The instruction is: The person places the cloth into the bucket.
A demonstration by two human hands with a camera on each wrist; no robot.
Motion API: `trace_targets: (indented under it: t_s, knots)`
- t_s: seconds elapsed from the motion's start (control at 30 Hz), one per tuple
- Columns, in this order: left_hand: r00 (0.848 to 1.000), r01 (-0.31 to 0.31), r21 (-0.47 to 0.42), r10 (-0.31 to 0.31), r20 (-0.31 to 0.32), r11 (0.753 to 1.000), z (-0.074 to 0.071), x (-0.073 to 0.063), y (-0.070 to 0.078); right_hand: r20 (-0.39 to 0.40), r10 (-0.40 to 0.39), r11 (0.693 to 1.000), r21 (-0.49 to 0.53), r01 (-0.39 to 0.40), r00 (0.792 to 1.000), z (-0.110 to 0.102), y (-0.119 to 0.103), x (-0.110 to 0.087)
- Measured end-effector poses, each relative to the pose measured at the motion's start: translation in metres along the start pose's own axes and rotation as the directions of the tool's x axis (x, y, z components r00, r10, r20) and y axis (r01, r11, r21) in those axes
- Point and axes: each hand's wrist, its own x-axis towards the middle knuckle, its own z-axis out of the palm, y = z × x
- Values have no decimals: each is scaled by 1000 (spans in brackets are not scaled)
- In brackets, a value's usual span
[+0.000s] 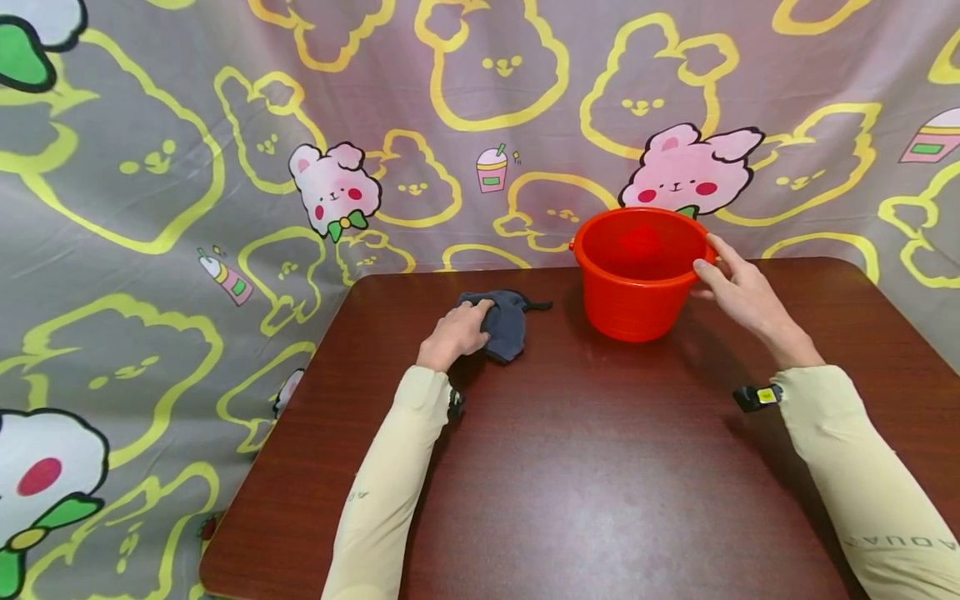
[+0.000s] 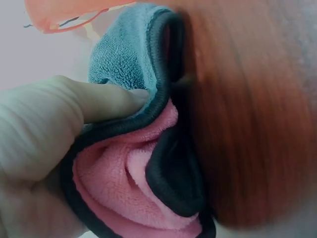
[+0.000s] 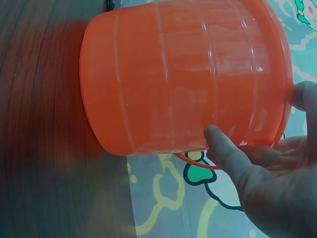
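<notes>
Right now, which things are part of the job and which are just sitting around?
In the job:
cloth, gripped by the left hand
bucket, right hand on its rim

Just there:
table
patterned backdrop

Left wrist view: cloth (image 2: 143, 163) cut off at the lower edge, table (image 2: 247, 124) blurred. Right wrist view: right hand (image 3: 270, 188) cropped at the right and bottom edges; bucket (image 3: 188, 74) rim partly hidden by fingers.
</notes>
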Motion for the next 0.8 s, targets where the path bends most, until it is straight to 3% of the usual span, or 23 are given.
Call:
trace_targets:
  t_s: [0.37, 0.8]
  knots:
    - [991, -29, -98, 16, -133, 995, -13, -4, -1, 9, 6, 1000, 27, -6, 1000, 1, 2, 0]
    - [964, -80, -171, 32, -265, 982, -38, -8, 14, 6, -1, 1000, 29, 1, 1000, 1, 4, 0]
